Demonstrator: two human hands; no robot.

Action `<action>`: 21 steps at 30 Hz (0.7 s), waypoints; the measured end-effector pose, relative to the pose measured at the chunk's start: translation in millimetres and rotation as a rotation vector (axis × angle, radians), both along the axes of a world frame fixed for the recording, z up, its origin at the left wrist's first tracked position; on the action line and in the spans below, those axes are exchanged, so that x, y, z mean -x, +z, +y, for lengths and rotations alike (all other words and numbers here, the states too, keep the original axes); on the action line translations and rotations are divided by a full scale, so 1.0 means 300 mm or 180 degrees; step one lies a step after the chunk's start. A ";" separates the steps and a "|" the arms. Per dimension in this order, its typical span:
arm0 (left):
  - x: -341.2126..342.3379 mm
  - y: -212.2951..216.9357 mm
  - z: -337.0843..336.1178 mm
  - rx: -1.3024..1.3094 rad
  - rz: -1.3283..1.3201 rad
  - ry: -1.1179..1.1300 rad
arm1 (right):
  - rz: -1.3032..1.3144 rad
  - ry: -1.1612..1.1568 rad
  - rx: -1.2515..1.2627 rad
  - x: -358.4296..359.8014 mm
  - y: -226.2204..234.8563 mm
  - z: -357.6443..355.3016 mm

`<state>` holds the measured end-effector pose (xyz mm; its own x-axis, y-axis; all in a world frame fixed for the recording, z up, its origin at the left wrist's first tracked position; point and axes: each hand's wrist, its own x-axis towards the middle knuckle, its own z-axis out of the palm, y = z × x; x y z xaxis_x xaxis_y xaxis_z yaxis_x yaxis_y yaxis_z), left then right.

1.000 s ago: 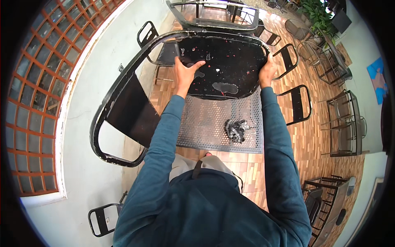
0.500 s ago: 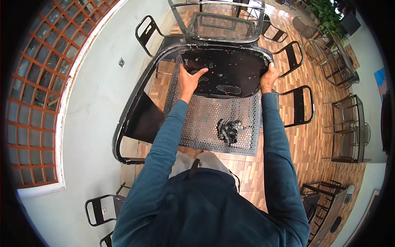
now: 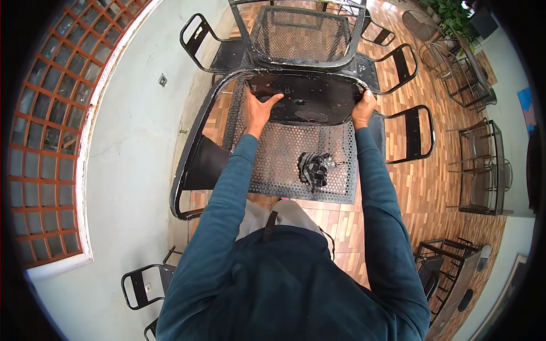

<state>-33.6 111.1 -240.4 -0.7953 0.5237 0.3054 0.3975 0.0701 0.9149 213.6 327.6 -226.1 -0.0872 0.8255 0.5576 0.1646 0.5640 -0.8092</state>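
Left hand (image 3: 260,112) and right hand (image 3: 364,108) grip opposite sides of a black chair (image 3: 318,92) at nine and three o'clock; level, even pressure should best steady it. Towards six, a striped bundle (image 3: 314,170) lies on the perforated bench (image 3: 278,184). Compared with one second earlier, the backrest (image 3: 207,163), at eight, stands closer in; beyond, at twelve, more framed mesh (image 3: 298,37) shows.

A pale wall (image 3: 128,133) holds an orange-gridded window (image 3: 52,149); green leaves (image 3: 452,21) show upper right.
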 end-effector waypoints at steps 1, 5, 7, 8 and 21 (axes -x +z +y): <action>-0.006 -0.007 -0.010 -0.0087 -0.0027 -0.0003 | 0.0003 0.0059 -0.0111 -0.004 -0.004 -0.024; -0.043 -0.043 -0.039 0.0176 -0.0077 -0.0154 | -0.0039 0.0162 -0.0369 -0.072 -0.069 -0.024; -0.047 -0.079 -0.051 -0.0048 0.0224 -0.0140 | 0.0041 0.0199 -0.0194 -0.071 -0.085 -0.048; -0.058 -0.073 -0.049 -0.0137 -0.0013 -0.0240 | -0.0091 0.0250 -0.0208 -0.084 -0.076 -0.050; 0.003 -0.062 -0.050 0.0343 0.0000 -0.0357 | -0.0822 -0.0429 0.0407 -0.040 -0.147 -0.207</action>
